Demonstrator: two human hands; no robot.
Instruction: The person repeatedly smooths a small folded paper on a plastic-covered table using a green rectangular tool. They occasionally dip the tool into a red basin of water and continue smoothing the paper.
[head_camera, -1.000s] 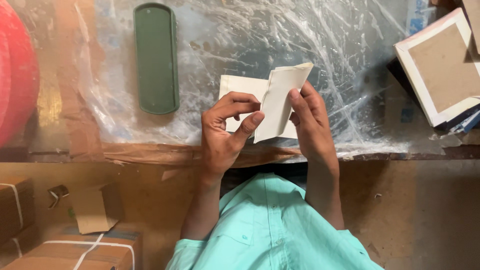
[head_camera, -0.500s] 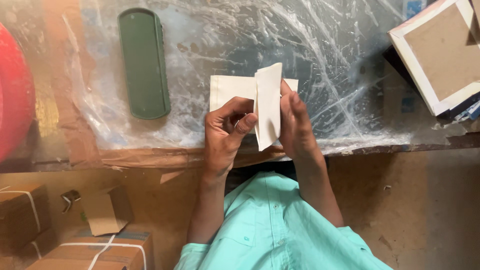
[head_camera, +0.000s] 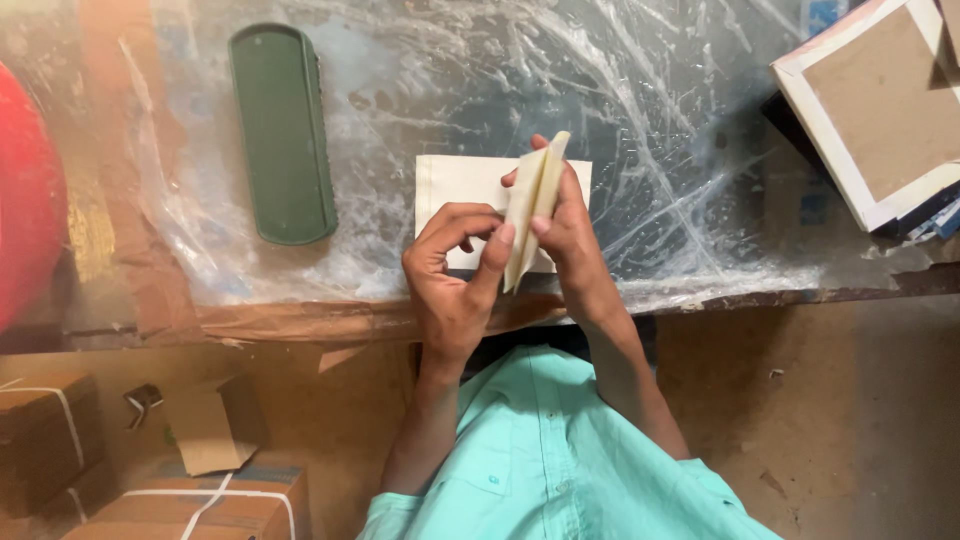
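Note:
Both hands hold a folded cream paper piece (head_camera: 530, 205) edge-on above the table's near edge. My left hand (head_camera: 452, 270) pinches its lower part with thumb and forefinger. My right hand (head_camera: 566, 232) grips it from the right side, fingers along the fold. Under the hands lies a flat white paper sheet (head_camera: 462, 185) on crinkled clear plastic sheeting (head_camera: 650, 130) that covers the table.
A long dark green tray (head_camera: 282, 132) lies on the plastic at the left. A red round object (head_camera: 25, 200) sits at the far left edge. White-framed brown boards (head_camera: 880, 105) are stacked at the top right. Tied cardboard boxes (head_camera: 190, 500) stand on the floor at the lower left.
The paper piece has been folded closed from a broad open flap to a narrow edge-on shape. Both hands stayed above the white sheet.

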